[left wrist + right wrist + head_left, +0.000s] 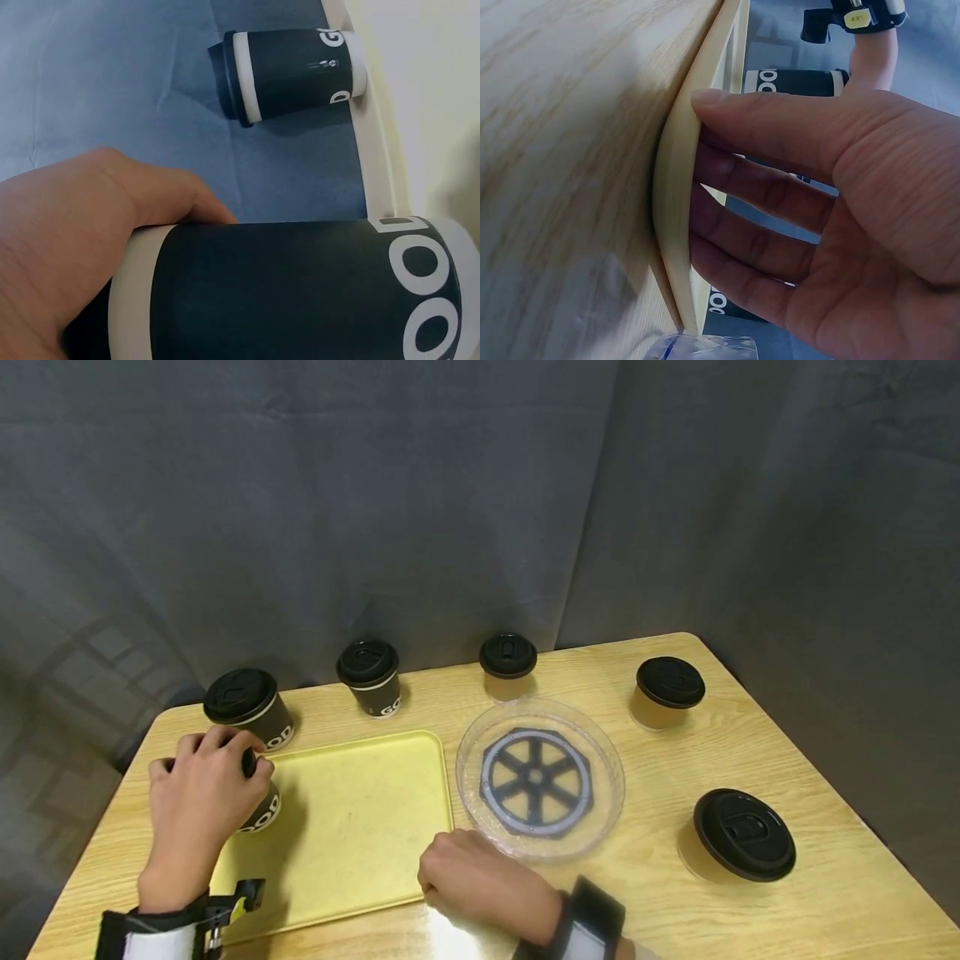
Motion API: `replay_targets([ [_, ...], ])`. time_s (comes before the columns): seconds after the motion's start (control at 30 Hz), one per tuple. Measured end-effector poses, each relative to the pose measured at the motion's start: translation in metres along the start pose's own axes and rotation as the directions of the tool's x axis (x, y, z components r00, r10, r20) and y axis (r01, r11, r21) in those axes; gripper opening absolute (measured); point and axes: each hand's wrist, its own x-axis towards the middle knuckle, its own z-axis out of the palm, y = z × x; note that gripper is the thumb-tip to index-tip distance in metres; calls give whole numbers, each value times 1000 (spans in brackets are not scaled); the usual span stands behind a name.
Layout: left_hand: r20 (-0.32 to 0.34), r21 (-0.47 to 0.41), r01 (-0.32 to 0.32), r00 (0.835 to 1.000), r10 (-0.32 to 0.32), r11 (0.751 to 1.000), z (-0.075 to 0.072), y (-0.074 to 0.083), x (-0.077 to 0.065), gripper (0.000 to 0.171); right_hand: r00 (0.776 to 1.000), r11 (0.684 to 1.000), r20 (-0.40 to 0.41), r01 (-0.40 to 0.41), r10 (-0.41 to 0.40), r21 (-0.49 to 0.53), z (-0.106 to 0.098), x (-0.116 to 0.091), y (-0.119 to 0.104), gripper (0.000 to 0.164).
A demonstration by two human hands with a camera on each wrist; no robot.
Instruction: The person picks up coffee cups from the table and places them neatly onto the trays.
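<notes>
A lidded dark cup (264,814) is gripped from above by the left hand (206,785), with thumb and fingers closed about its black lid. Directly beneath this grip lies the left part of a yellow tray (360,827); whether the cup's base is touching it cannot be told. To the right of the grip, the tray's near right corner is held by the right hand (480,877), the thumb tip set on the rim and the fingers bent against it. Just beyond the grip a second dark cup (258,710) is seen; farther off and rightward, a third dark cup (378,685). Well to the right are placed a clear round dish (536,843) and three tan cups (660,712) with black lids. All are backed by a grey curtain (450,510).
</notes>
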Motion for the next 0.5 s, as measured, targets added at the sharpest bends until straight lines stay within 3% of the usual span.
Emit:
replay_targets([
  [0.5, -39, -10, -49, 998, 48, 999, 18, 4, 5, 19, 1000, 1000, 2, -10, 10, 21, 0, -1, 0, 41],
])
